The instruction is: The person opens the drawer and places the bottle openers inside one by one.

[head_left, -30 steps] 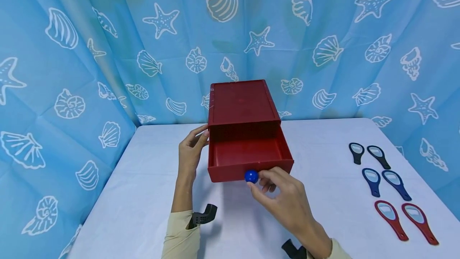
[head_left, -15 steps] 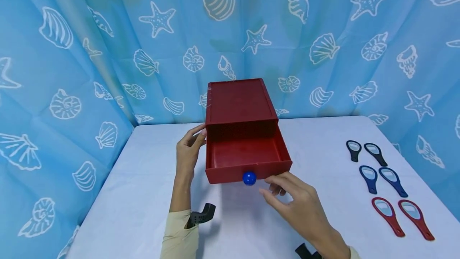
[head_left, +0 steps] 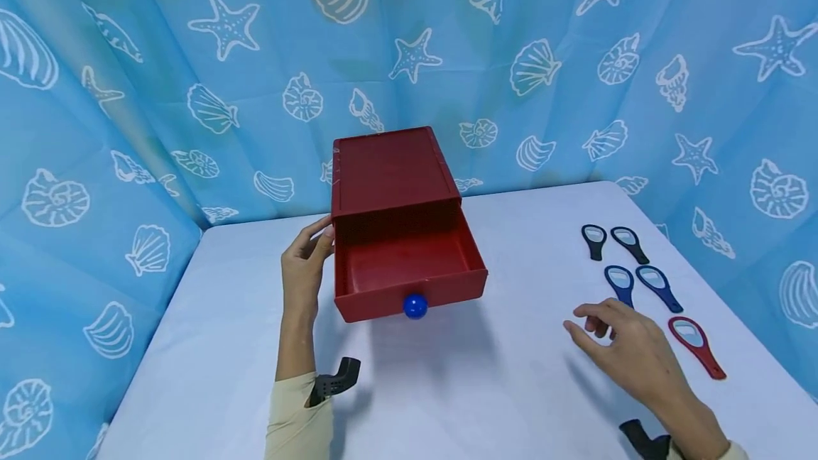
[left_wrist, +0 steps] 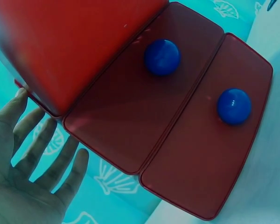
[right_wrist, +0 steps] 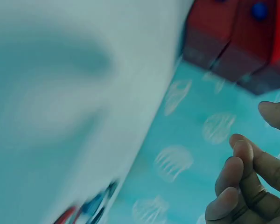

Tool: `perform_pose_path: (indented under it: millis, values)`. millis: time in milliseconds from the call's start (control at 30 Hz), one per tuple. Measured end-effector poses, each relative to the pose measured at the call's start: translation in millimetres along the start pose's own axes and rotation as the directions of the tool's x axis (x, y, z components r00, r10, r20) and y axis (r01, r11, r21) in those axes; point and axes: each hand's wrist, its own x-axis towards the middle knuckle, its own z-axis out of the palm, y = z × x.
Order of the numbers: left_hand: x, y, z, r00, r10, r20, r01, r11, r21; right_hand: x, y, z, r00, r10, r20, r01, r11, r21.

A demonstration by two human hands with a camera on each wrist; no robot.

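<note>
A dark red drawer cabinet (head_left: 391, 169) stands on the table with its top drawer (head_left: 377, 306) pulled out, showing a bare red inside. A round blue knob (head_left: 415, 306) sits on that drawer's front. My left hand (head_left: 302, 272) rests its fingertips against the cabinet's left side, fingers extended. My right hand (head_left: 629, 350) is in the air at the right, holding nothing, its fingers loosely bent. Close by lie small magnifying glasses: black ones (head_left: 596, 254), blue ones (head_left: 667, 298) and a red one (head_left: 709, 362). The hand partly covers one blue magnifying glass.
In the left wrist view, two lower drawers (left_wrist: 116, 102) with blue knobs (left_wrist: 162, 57) are pushed in. A blue shell-patterned curtain (head_left: 434, 105) hangs behind and beside the white-covered table (head_left: 511, 389).
My right hand has left the blue knob and moved right, to the magnifying glasses. The left hand stays at the cabinet. The head view has turned right; the top drawer stays pulled out.
</note>
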Motion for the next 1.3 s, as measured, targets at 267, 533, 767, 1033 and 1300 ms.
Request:
perform_pose_path:
  millis: [267,533,767,1033,1300]
  values:
    - [-4.1,2.0,6.2,0.999,-0.035,-0.02,0.035,0.999,-0.01,-21.7,78.4,-28.6,0.983,0.172,0.06,-0.163,0.978,-0.13]
    - [-2.0,6.7,1.5,0.998,-0.062,-0.02,0.062,0.998,-0.02,-35.2,116.3,-35.3,0.912,0.34,0.229,-0.305,0.936,-0.173]
    - [-4.6,6.5,4.0,0.998,-0.061,-0.027,0.061,0.998,-0.021,-38.9,124.9,-30.2,0.891,0.361,0.277,-0.32,0.93,-0.181]
    - [-3.7,4.5,2.5,0.998,-0.062,-0.013,0.061,0.998,-0.018,-42.2,111.9,-27.6,0.904,0.399,0.155,-0.373,0.911,-0.175]
    - [-0.1,5.3,3.9,0.999,-0.049,-0.008,0.049,0.998,-0.03,-37.2,90.2,-37.3,0.95,0.31,-0.033,-0.311,0.946,-0.087]
